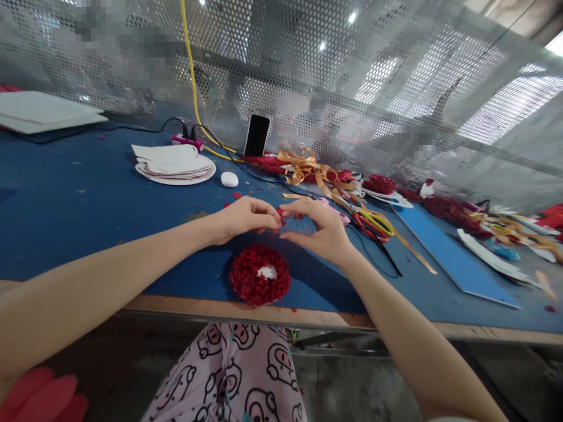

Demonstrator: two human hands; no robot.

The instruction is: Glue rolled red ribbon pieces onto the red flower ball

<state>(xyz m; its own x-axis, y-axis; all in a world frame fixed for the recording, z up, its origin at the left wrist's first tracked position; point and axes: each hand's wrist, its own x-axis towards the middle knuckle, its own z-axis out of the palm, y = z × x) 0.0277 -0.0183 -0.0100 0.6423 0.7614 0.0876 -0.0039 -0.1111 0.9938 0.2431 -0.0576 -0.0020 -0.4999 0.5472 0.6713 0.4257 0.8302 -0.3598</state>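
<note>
Over the blue table, my left hand (248,220) is closed in a pinch on a small red crinkled piece (280,215). Facing it, my right hand (320,228) is curved, with its thumb apart from the fingers. Its fingertips reach the red piece; whether they grip it I cannot make out. Just below both hands, near the table's front edge, lies a round dark-red ruffled flower (246,275) with a white middle. Neither hand touches it.
Beyond the hands are a stack of white paper discs (176,170), a white rounded object (229,179) and a leaning phone (257,136). Orange ribbon (303,167), scissors (373,225) and a blue board (453,258) lie to the right. Perforated metal mesh (281,64) rises behind.
</note>
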